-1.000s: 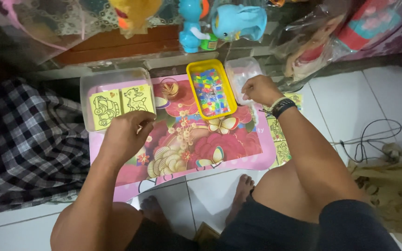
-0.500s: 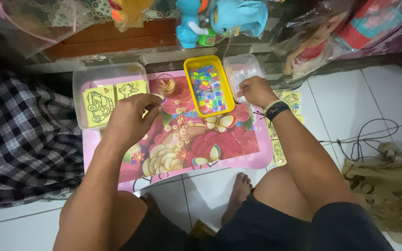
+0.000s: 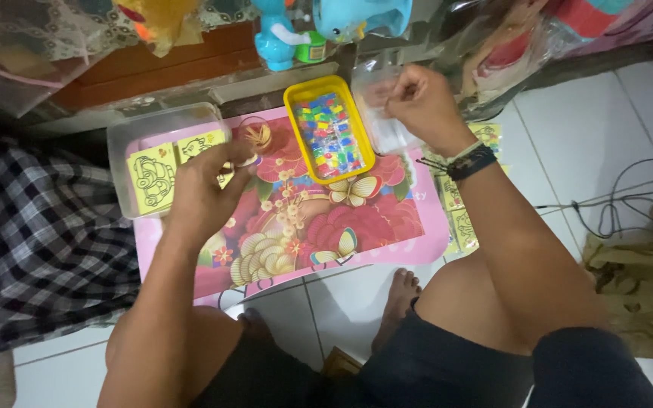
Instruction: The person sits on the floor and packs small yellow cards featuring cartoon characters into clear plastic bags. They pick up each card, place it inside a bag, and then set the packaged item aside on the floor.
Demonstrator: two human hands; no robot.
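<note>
While left hand (image 3: 202, 189) pinches a small item beside the clear card box (image 3: 126, 143) at upper left, right hand (image 3: 421, 98) grips the clear container (image 3: 379, 113) by the yellow bead tray (image 3: 330, 132); sorting appears underway.

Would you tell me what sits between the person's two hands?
In the head view, a yellow tray of coloured beads lies between the left hand and right hand.

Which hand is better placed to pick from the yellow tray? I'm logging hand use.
Probably the right hand: it sits beside the yellow tray, while the left hand is over by the clear box.
</note>
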